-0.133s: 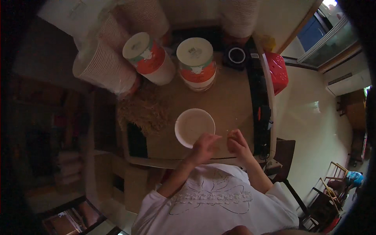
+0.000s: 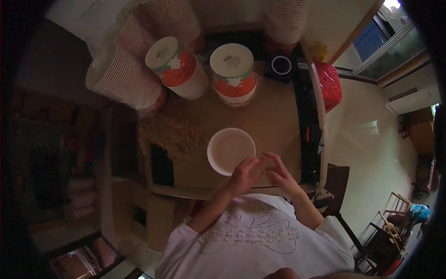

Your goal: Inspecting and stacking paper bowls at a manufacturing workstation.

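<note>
A white round paper bowl [image 2: 227, 151] sits on the brown table board; its hollow shows no clear contents. At its near right rim is my left hand [image 2: 245, 175], fingers drawn together; anything small in them is too dim to make out. My right hand [image 2: 281, 176] is just right of it, index finger and thumb apart, fingertips close to those of the left. Left of the bowl lies a heap of brown, stringy shreds [image 2: 174, 135]. Beyond the bowl stand two tub-shaped stacks, a right one [image 2: 234, 76] and a tilted left one [image 2: 176, 69], with orange and green print.
Tall stacks of white paper bowls [image 2: 127, 79] in clear wrap line the far left, with another stack [image 2: 285, 21] at the back. A black device with a pale ring [image 2: 280, 66] is at the far right. Beside the table is a red plastic stool [image 2: 328, 86].
My right hand has moved left toward the left hand, and its curled fingers have stretched apart. The left hand has shifted slightly right. The bowl stays in place.
</note>
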Demonstrator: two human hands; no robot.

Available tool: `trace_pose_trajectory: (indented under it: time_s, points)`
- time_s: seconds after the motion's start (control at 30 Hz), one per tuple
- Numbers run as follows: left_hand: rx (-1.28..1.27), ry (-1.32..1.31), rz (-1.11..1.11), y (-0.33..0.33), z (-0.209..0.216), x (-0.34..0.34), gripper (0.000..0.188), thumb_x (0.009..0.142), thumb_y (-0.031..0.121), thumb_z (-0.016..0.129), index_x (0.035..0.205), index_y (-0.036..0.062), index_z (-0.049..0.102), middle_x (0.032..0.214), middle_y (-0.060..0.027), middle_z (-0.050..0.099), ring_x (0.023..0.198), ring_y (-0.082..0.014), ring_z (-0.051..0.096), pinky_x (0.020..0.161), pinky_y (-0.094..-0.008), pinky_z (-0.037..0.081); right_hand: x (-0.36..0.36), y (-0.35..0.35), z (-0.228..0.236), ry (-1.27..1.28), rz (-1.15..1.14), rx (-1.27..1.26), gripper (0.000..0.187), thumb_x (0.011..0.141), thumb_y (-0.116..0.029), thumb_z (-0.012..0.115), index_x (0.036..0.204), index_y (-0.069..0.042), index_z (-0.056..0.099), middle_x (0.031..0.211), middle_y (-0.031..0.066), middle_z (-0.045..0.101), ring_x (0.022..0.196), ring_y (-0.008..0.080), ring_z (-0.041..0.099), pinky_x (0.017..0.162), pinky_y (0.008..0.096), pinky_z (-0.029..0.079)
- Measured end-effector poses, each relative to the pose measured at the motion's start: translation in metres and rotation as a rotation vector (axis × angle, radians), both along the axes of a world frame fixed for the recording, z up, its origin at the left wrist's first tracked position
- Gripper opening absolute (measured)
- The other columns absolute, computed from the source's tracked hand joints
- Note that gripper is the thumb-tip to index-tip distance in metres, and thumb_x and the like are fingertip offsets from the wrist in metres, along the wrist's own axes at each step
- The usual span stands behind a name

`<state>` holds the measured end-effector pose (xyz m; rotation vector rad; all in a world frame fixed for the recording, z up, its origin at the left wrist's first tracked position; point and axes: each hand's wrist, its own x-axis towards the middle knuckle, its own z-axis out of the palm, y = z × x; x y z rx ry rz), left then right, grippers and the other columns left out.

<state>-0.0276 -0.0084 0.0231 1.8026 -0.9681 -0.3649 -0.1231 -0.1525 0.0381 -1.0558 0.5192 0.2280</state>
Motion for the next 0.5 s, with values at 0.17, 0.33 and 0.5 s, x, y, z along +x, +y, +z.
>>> trace_pose_trajectory:
  time_s: [0.17, 0.33, 0.5]
  points:
    - [-0.039, 0.708, 0.028, -0.001, -0.001, 0.001, 0.015, 0.079, 0.008, 0.056, 0.093, 0.0026, 0.059, 0.089, -0.0047, 0.058, 0.086, -0.0106, 0.053, 0.075, -0.0251, 0.044, 0.003, 0.013, 0.002, -0.314, 0.186, -0.336, 0.073, 0.071, 0.006, 0.042, 0.132, -0.015, 0.009, 0.071, -0.0003, 0.043, 0.056, 0.0067, 0.037, 0.05, 0.0195, 0.033]
    - [0.033, 0.634, 0.1, 0.001, -0.008, -0.002, 0.009, 0.076, 0.008, 0.059, 0.083, 0.0017, 0.06, 0.074, -0.003, 0.06, 0.067, -0.0079, 0.055, 0.062, -0.0227, 0.046, 0.006, 0.019, 0.01, -0.251, 0.215, -0.468, 0.067, 0.071, 0.007, 0.041, 0.129, -0.011, 0.014, 0.065, 0.0001, 0.041, 0.055, 0.0078, 0.04, 0.049, 0.0204, 0.035]
    - [0.008, 0.537, 0.197, 0.004, -0.017, -0.004, 0.007, 0.076, 0.008, 0.06, 0.078, 0.0014, 0.058, 0.071, -0.0026, 0.059, 0.065, -0.0067, 0.054, 0.06, -0.0217, 0.045, 0.006, 0.022, -0.01, -0.22, 0.069, -0.681, 0.056, 0.073, 0.007, 0.041, 0.124, -0.007, 0.022, 0.062, -0.0004, 0.04, 0.054, 0.0076, 0.04, 0.048, 0.0204, 0.034]
